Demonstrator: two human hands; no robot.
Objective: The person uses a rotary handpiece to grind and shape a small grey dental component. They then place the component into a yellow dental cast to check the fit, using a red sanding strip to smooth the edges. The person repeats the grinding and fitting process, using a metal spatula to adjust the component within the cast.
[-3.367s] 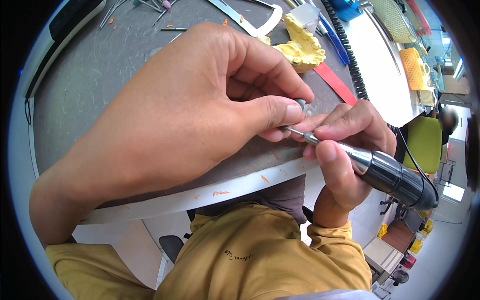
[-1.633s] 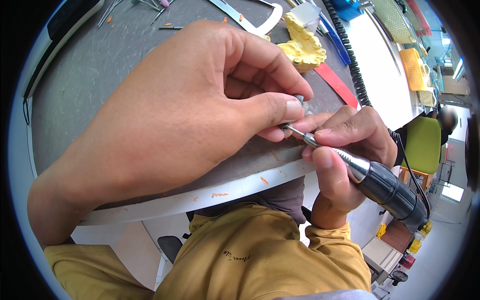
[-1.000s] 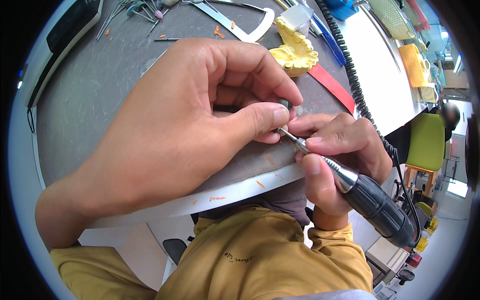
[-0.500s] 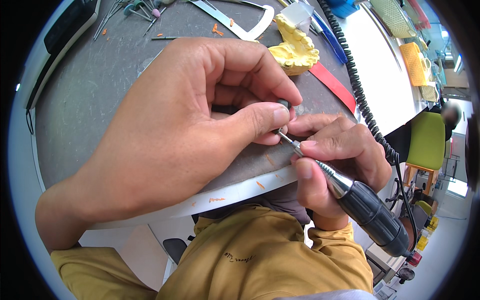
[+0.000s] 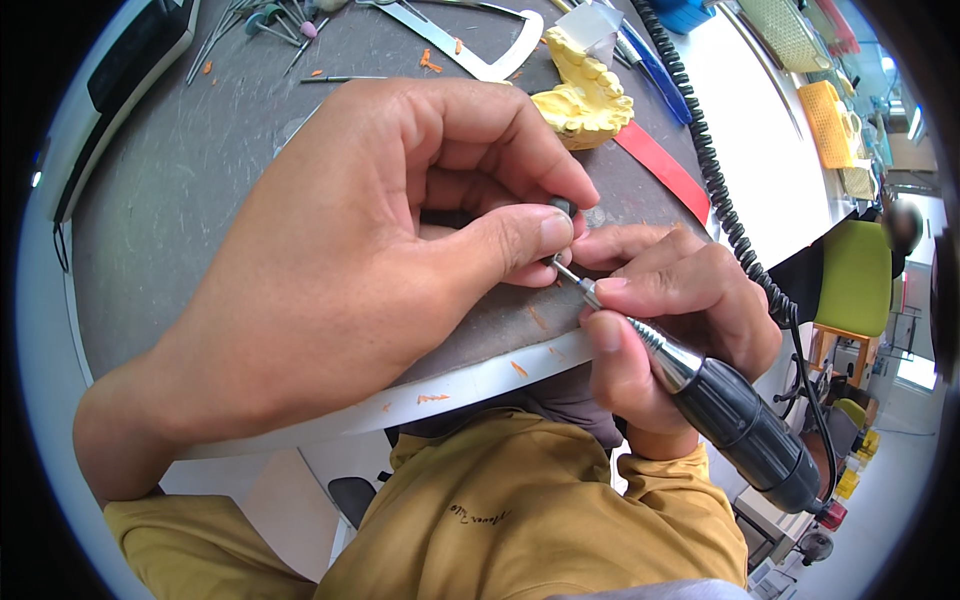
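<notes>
My left hand (image 5: 330, 260) reaches across from the left, its thumb and fingers closed in a pinch on a small dark piece (image 5: 562, 206). Most of that piece is hidden behind the fingertips, so its kind does not show. In my right hand (image 5: 690, 285) is a rotary handpiece (image 5: 745, 425) with a black body and a silver nose, held like a pen. Its thin metal shank (image 5: 570, 273) points up and left to the dark piece by my left thumb. The fingertips of both hands meet there. The cutting tip cannot be made out.
Beyond my hands lie a yellow dental cast (image 5: 588, 105), a white caliper gauge (image 5: 500, 66), a red strip (image 5: 662, 172) and several rotary burs (image 5: 283, 28). A black coiled cord (image 5: 707, 145) runs down the right side. Orange shavings (image 5: 430, 62) dot the grey bench (image 5: 150, 250).
Both hands keep their hold, with the shank still at the dark piece. They have shifted only slightly, and the whole view has moved a little.
</notes>
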